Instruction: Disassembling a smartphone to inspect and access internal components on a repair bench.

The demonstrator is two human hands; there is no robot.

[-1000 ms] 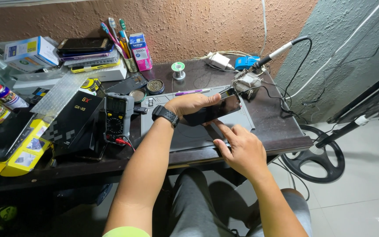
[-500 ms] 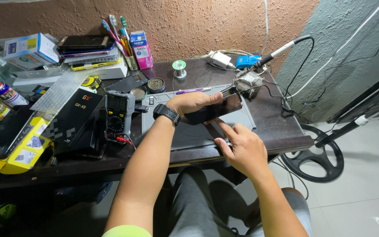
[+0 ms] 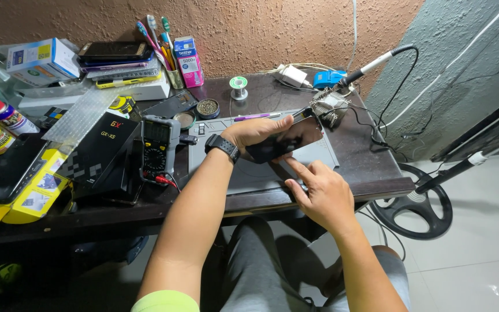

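From where I was watching, the left hand [image 3: 258, 132] was wrapped around a dark smartphone [image 3: 285, 140], fingers curled over its far edge and thumb side underneath, holding it tilted a bit above the grey work mat [image 3: 319, 155] in the middle of the dark wooden table [image 3: 371, 167]. There was a black watch [image 3: 222, 147] on that wrist. The right hand [image 3: 321, 193] sat just near of the phone with its fingers loosely bent and the index finger stretched out, its tip touching the phone's near edge; it wasn't gripping anything that I could see. Left of the mat was a multimeter [image 3: 158, 144] with red leads trailing off it, and next to that a black box [image 3: 102, 147] leaning on some yellow packaging [image 3: 27, 199]. On the far side of the table I could make out a small solder spool [image 3: 238, 86], a purple pen [image 3: 255, 117], and a cup [image 3: 175, 78] stuffed with toothbrushes and pens against the wall. To the right of the phone there was a soldering iron [image 3: 371, 65] parked over a wire-coil stand [image 3: 328, 105], with a blue thing and a white charger [image 3: 293, 75] behind it. A stack of phones [image 3: 116, 58] sat on the boxes at the far left.
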